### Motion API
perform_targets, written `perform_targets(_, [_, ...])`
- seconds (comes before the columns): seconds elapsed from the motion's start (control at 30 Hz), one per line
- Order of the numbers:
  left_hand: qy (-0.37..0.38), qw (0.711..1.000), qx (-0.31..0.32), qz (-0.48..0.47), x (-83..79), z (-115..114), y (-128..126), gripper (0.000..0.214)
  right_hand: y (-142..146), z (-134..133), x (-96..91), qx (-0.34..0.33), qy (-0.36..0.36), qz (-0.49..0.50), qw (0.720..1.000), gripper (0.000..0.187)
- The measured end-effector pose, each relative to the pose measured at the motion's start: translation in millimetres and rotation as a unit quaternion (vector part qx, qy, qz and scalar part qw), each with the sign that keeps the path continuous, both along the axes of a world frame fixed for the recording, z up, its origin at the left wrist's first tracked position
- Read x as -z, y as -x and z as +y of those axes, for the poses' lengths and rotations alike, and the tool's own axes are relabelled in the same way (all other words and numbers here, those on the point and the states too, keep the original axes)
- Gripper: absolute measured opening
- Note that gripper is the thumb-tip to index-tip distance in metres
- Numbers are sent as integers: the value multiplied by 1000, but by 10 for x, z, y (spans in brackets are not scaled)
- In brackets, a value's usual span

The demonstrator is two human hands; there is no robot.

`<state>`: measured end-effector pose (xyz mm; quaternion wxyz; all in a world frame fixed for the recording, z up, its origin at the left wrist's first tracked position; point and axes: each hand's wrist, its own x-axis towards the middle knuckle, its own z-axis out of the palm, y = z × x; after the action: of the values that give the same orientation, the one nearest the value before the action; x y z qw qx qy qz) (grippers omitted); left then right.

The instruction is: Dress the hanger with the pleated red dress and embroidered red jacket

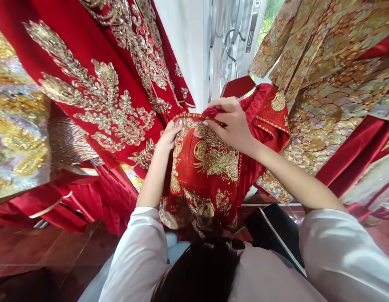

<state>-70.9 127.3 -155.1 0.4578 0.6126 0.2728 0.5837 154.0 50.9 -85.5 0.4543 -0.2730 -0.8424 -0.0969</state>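
A red garment (190, 151) with gold embroidery and a beaded edge hangs in front of me, between my arms. My left hand (169, 135) is closed on its upper left edge, the thumb lying over the embroidery. At the top edge, my right hand (234, 123) is closed in a pinch on the garment, with darker red satin bunched at its fingers. Gathered red satin (255, 115) and a beaded red panel (273, 113) lie to the right of that hand. The garment's lower part drapes toward my lap, and its far side is hidden.
A red gown (97, 96) with gold appliqué hangs at left, and a gold scale-patterned garment (320, 84) at right. Behind my hands are metal hangers (229, 48) by a white frame. A black object (273, 230) with a pale edge lies below, over the reddish tiled floor (78, 247).
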Motion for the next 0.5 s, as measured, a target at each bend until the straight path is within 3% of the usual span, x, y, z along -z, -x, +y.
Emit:
perform_targets(0.13, [-60,997,-42,25,-476,353,-367,54,-163,74,33,58,11,83,995,39])
perform_targets(0.23, [-116,988,-97,39,-717,411,-642,44,-318,115,104,91,54,129,986,44])
perform_targets(0.33, [-150,983,-96,47,-673,308,-843,39,-414,147,230,85,91,156,980,46])
perform_targets(0.5, [-89,991,-81,59,-431,219,-978,35,-420,264,301,26,83,135,987,34])
